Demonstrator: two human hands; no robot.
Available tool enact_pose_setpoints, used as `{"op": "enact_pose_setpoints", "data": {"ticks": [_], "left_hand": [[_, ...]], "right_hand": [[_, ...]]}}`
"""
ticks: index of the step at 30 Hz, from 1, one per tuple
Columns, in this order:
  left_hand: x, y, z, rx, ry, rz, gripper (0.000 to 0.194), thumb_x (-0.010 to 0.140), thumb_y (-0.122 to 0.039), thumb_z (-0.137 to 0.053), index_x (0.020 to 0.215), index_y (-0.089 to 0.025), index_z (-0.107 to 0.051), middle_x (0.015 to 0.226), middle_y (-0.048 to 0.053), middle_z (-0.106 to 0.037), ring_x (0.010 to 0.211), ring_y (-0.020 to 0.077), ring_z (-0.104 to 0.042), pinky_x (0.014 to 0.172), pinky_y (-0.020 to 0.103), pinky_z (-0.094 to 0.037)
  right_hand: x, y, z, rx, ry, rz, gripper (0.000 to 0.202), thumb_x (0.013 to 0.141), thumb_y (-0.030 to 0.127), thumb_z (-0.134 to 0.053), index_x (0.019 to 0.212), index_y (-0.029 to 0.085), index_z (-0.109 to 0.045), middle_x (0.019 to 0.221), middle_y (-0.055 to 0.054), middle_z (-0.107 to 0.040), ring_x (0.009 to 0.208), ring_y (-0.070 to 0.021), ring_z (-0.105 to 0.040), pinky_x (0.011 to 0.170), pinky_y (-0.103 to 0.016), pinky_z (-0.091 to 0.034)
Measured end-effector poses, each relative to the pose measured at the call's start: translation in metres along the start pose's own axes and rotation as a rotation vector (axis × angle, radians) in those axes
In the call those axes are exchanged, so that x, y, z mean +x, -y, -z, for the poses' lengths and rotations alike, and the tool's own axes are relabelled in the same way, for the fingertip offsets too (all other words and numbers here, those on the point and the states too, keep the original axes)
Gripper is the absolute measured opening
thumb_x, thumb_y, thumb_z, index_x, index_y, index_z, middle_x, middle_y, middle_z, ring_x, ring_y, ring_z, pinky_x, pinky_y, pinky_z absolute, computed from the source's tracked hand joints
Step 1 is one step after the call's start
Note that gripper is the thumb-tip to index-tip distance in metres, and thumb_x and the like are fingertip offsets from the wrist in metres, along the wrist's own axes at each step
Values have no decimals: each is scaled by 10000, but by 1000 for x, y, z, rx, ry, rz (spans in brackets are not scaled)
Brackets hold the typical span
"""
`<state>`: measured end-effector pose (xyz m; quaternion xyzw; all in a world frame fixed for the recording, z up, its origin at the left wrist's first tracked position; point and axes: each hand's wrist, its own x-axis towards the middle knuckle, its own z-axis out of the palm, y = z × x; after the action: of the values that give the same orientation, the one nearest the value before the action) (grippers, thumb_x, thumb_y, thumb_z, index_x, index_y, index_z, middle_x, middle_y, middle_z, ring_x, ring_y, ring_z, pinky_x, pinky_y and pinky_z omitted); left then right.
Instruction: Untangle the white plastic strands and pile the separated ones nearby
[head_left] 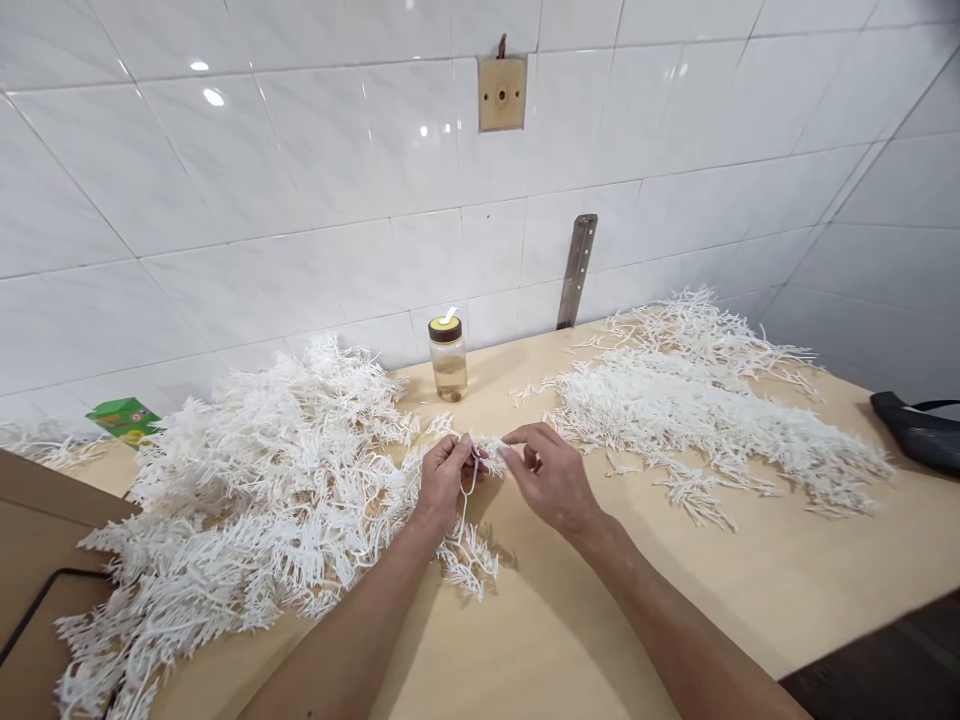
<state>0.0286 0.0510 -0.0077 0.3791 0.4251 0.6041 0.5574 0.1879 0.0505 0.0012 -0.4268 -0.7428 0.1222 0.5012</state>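
Note:
My left hand (444, 478) is closed on a white branching plastic sprig (489, 455), thumb and fingers pinching its stem. From that hand a thin white stem hangs down to a feathery tip (471, 562) just above or on the table; I cannot tell which. At the sprig's right end, my right hand (549, 474) pinches its tip between thumb and forefinger, the other fingers curled. Beside my left arm lies a big tangled heap of the same white sprigs (277, 480). A flatter pile of white sprigs (675, 400) spreads out to the right.
A clear jar (449, 370) with a dark-rimmed yellow lid stands on the wooden table (600, 620) near the tiled wall. A metal strip (577, 270) leans there. A green box (124, 418) and cardboard (45, 540) are left; a black object (919, 430) sits far right.

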Motion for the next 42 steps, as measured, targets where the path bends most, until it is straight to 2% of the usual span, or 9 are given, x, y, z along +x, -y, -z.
{"op": "enact_pose_setpoints", "data": {"ticks": [4,10,17,21,24,27,36,39,42], "left_hand": [[0,3,0,11,7,-34,365,737,-461,-740,649,-169,-540,601,-21,-562,525,89,-515,525,214,-423],[0,2,0,75,28,-36,344,755,-473,-717,693,-162,-583,629,-3,-582,577,116,-551,588,250,-475],[-5,-4,2,255,202,-87,316,746,-401,-746,914,-145,-671,713,13,-631,653,126,-568,624,237,-447],[-2,0,3,393,126,-135,321,760,-438,-714,871,-139,-678,637,6,-610,592,131,-554,566,240,-436],[3,6,5,407,40,-117,335,778,-480,-676,731,-156,-607,563,-12,-566,507,116,-509,503,234,-406],[5,9,7,418,20,-116,333,794,-488,-654,759,-162,-597,560,-31,-540,477,96,-457,477,221,-365],[0,0,6,550,160,-264,275,813,-416,-660,872,-148,-679,704,2,-604,638,121,-510,614,240,-405],[0,1,7,694,129,-311,226,814,-375,-655,843,-153,-688,664,-3,-584,610,122,-492,588,246,-379],[-1,4,8,900,66,-452,184,826,-305,-628,706,-166,-624,595,-23,-499,570,116,-442,565,252,-337]], "right_hand": [[-8,6,-14,-47,137,65,153,894,242,-591,1030,214,-655,1022,-92,-621,889,-206,-626,764,-334,-524],[-9,-1,-17,-118,130,-10,113,901,196,-565,919,202,-676,957,-79,-645,856,-205,-637,770,-337,-512],[-3,-2,-13,70,116,-260,156,865,275,-576,837,210,-716,819,-47,-714,693,-181,-645,669,-302,-515],[-2,1,-11,265,162,-527,226,850,393,-575,833,210,-705,586,10,-634,433,-140,-561,465,-262,-476],[-1,2,-10,363,175,-623,243,833,418,-580,820,197,-682,510,37,-578,388,-127,-543,421,-235,-457],[0,0,-9,346,181,-647,239,831,409,-572,794,188,-655,500,41,-575,378,-119,-549,421,-219,-450],[-2,-4,-13,386,149,-648,294,841,465,-568,800,182,-637,485,41,-552,376,-121,-524,409,-229,-437],[-2,-4,-14,374,163,-638,297,841,466,-571,790,182,-645,481,36,-554,387,-122,-516,418,-233,-435],[-1,-3,-13,349,174,-643,299,835,464,-576,762,183,-647,483,33,-555,396,-123,-514,424,-236,-435]]}}
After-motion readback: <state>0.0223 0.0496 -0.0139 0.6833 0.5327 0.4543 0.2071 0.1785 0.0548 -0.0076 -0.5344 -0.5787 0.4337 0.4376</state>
